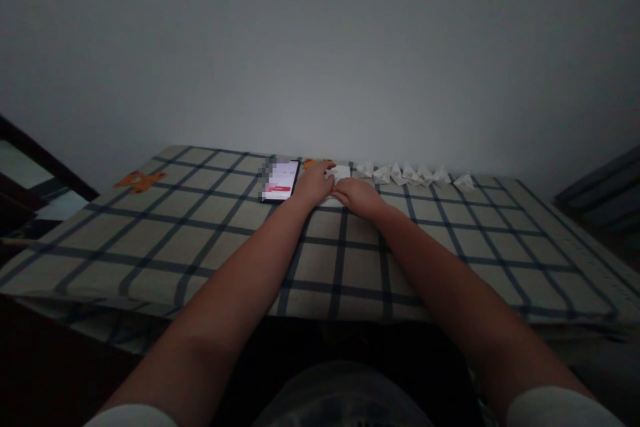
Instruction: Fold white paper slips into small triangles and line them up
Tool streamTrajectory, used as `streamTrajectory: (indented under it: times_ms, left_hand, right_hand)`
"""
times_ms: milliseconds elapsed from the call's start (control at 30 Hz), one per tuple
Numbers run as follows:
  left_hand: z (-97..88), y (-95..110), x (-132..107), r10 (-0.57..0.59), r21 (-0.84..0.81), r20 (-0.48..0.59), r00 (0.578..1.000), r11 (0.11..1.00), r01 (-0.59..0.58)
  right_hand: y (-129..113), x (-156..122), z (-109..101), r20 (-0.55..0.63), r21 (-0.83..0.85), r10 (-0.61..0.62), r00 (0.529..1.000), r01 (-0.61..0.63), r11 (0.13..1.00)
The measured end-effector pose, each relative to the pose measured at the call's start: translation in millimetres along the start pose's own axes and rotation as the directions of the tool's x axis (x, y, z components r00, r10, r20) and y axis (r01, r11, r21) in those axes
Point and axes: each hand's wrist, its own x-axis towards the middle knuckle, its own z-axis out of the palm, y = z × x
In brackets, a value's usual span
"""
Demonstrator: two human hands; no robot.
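A small sheet of white paper (343, 171) lies on the checked cloth, partly covered by my hands. My left hand (315, 183) rests at its left side, thumb and fingers apart. From the right, my right hand (359, 196) reaches to the near edge of the paper, its fingers pressed together there; the exact hold is small and dim. To the left of my left hand lies a phone (281, 181) with a lit screen. Right of the paper, several folded white paper pieces (410, 175) stand in a row.
The checked tablecloth (220, 220) covers the table, which meets a plain wall (320, 53) at the back. An orange figure (140, 181) shows on the cloth at left, and another orange patch (311, 163) behind my left hand. Dark furniture (20, 180) stands at far left.
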Motion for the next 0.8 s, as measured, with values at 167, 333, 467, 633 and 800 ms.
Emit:
streamTrajectory:
  times_ms: [167, 333, 467, 633, 800]
  left_hand:
    - [-5.5, 10, -1, 0.059, 0.037, -0.085, 0.995, 0.998, -0.056]
    - [-16.0, 21, -3, 0.121, 0.070, -0.166, 0.979, 0.991, -0.110]
    - [-22.8, 30, -4, 0.175, 0.108, -0.221, 0.959, 0.982, -0.154]
    - [-26.2, 39, -6, 0.215, 0.118, -0.199, 0.956, 0.974, -0.195]
    - [-28.8, 37, -6, 0.085, 0.169, -0.318, 0.944, 0.985, -0.032]
  right_hand:
    - [3, 1, 1, -0.029, 0.071, 0.032, 0.999, -0.030, 0.997]
    - [8, 2, 6, -0.093, 0.242, 0.010, 0.996, 0.013, 0.970]
    - [11, 5, 9, -0.123, 0.440, 0.128, 0.984, -0.062, 0.896]
    - [15, 8, 7, -0.141, 0.615, 0.374, 0.917, -0.215, 0.759]
    - [18, 9, 10, 0.001, 0.819, 0.562, 0.827, -0.324, 0.474]
